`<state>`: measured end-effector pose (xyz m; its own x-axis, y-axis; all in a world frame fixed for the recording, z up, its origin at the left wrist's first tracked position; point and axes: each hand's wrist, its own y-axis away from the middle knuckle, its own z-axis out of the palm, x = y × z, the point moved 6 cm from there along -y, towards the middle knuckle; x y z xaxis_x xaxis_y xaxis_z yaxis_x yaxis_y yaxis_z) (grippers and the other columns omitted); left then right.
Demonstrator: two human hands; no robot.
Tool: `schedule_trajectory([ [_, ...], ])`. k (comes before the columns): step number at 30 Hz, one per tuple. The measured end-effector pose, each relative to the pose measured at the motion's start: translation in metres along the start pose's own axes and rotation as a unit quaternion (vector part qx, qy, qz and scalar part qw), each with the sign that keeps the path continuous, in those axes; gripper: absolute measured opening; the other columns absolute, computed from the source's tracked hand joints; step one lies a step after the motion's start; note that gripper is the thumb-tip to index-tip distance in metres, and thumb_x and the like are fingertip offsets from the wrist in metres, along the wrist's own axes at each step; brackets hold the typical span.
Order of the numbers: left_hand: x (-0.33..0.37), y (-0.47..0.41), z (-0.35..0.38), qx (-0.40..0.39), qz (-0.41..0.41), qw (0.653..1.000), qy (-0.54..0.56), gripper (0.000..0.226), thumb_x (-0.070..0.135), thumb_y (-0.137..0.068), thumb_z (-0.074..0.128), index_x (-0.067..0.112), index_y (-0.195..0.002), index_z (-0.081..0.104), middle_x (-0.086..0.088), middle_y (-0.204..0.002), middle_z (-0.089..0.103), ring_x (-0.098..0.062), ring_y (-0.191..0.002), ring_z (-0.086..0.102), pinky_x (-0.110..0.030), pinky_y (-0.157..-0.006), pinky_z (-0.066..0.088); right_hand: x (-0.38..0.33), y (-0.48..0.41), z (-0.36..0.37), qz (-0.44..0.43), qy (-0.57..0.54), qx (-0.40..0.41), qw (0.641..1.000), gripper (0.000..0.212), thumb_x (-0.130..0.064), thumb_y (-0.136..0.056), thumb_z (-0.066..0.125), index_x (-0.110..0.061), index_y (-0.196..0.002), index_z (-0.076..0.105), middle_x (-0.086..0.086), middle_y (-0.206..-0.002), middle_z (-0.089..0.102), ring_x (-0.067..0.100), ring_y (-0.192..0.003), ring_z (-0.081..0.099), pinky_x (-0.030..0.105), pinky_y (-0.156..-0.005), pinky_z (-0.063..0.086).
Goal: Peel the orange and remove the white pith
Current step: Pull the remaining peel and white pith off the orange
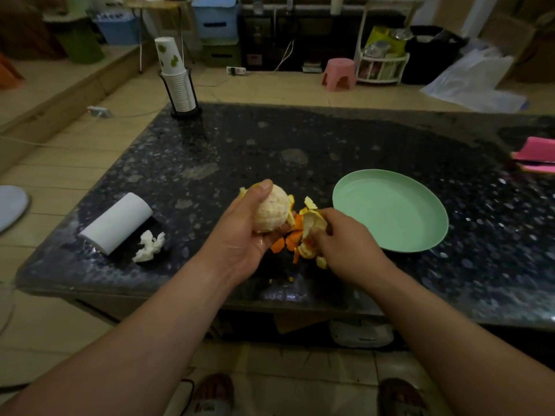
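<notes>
Peeling nearly complete. The left hand (pixel 240 235) cups the orange (pixel 270 210) (mostly bare, pale with pith); the right hand (pixel 345 241), just beside it, pinches a peel strip (pixel 312 232) above scraps on the desk (pixel 300 139). Next, judging by the surface: discarding peel, then picking pith.

Left hand (pixel 240 235) cups the orange (pixel 270 211), thumb on top; right hand (pixel 345 241) pinches peel (pixel 313 225) alongside.
</notes>
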<state>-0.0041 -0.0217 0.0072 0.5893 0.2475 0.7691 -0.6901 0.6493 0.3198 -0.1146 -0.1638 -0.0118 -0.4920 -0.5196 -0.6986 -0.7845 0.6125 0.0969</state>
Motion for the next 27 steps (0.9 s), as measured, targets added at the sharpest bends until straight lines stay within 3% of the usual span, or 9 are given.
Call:
schedule_trajectory([
  [3,-0.001,0.0,-0.001,-0.005,-0.004,1.0,-0.013,0.032,0.029,-0.1,0.069,0.009,-0.124,0.065,-0.008,-0.097,0.078,-0.019,-0.082,0.077,-0.031,-0.06,0.06,-0.003,0.002,-0.012,-0.006,0.021,0.045,0.999,0.04,-0.03,-0.103,0.063,-0.027,-0.143,0.055,-0.01,-0.095,0.066,0.006,-0.082,0.061,0.029,-0.071,0.048],
  [5,0.0,0.0,0.0,-0.016,-0.006,1.0,-0.026,0.026,0.03,-0.101,0.067,0.01,-0.117,0.067,-0.006,-0.092,0.079,-0.016,-0.078,0.077,-0.03,-0.06,0.06,-0.01,0.005,-0.019,-0.036,0.003,0.054,0.998,0.042,-0.037,-0.103,0.065,-0.03,-0.143,0.055,-0.009,-0.098,0.067,0.01,-0.089,0.065,0.035,-0.078,0.053],
  [10,-0.002,0.003,0.006,-0.049,-0.023,0.996,-0.064,0.018,0.032,-0.103,0.062,0.016,-0.108,0.07,-0.002,-0.088,0.077,-0.015,-0.075,0.074,-0.029,-0.062,0.06,-0.031,0.014,-0.022,-0.048,-0.237,-0.072,0.968,0.025,-0.03,-0.105,0.066,-0.025,-0.13,0.067,0.002,-0.098,0.078,0.014,-0.085,0.078,0.031,-0.073,0.064],
  [13,-0.003,0.005,0.01,-0.071,-0.018,0.993,-0.094,0.031,0.03,-0.095,0.069,0.013,-0.121,0.068,-0.006,-0.098,0.077,-0.018,-0.085,0.075,-0.033,-0.072,0.059,-0.027,0.016,-0.016,-0.008,-0.326,-0.102,0.94,0.018,-0.026,-0.107,0.064,-0.014,-0.12,0.069,0.009,-0.097,0.079,0.025,-0.086,0.079,0.039,-0.074,0.065],
  [15,0.0,0.003,0.01,-0.086,0.017,0.985,-0.145,0.052,0.029,-0.085,0.078,0.011,-0.132,0.064,-0.008,-0.105,0.075,-0.024,-0.093,0.072,-0.037,-0.075,0.056,-0.022,0.016,-0.009,0.062,-0.407,-0.14,0.901,0.03,-0.033,-0.108,0.06,-0.006,-0.119,0.068,0.013,-0.096,0.076,0.028,-0.083,0.077,0.036,-0.069,0.063],
  [18,0.007,0.001,0.012,-0.131,0.089,0.956,-0.246,0.058,0.035,-0.075,0.084,0.023,-0.13,0.066,-0.002,-0.104,0.074,-0.025,-0.094,0.07,-0.041,-0.076,0.056,-0.02,0.024,-0.001,0.121,-0.437,-0.225,0.862,0.043,-0.043,-0.11,0.051,-0.005,-0.121,0.068,0.016,-0.095,0.074,0.028,-0.082,0.076,0.032,-0.064,0.06],
  [20,0.011,0.004,0.015,-0.156,0.118,0.929,-0.314,0.065,0.043,-0.07,0.086,0.033,-0.131,0.065,0.0,-0.111,0.072,-0.018,-0.095,0.072,-0.037,-0.077,0.059,-0.02,0.026,0.0,0.119,-0.451,-0.236,0.852,0.038,-0.036,-0.11,0.049,-0.005,-0.12,0.069,0.017,-0.096,0.076,0.025,-0.081,0.075,0.029,-0.063,0.059],
  [23,0.015,0.006,0.016,-0.166,0.134,0.882,-0.421,0.075,0.056,-0.068,0.082,0.045,-0.137,0.054,0.004,-0.123,0.065,-0.011,-0.101,0.07,-0.028,-0.08,0.06,-0.019,0.022,-0.003,0.105,-0.436,-0.201,0.871,0.033,-0.025,-0.107,0.05,-0.003,-0.12,0.07,0.02,-0.098,0.078,0.024,-0.079,0.075,0.028,-0.062,0.057],
  [27,0.016,0.006,0.01,-0.155,0.097,0.83,-0.527,0.067,0.065,-0.078,0.084,0.05,-0.131,0.046,0.011,-0.122,0.063,-0.008,-0.103,0.069,-0.029,-0.084,0.06,-0.019,0.017,-0.008,0.075,-0.404,-0.142,0.901,0.025,-0.018,-0.108,0.049,-0.008,-0.112,0.072,0.014,-0.09,0.08,0.025,-0.08,0.078,0.031,-0.063,0.058],
])
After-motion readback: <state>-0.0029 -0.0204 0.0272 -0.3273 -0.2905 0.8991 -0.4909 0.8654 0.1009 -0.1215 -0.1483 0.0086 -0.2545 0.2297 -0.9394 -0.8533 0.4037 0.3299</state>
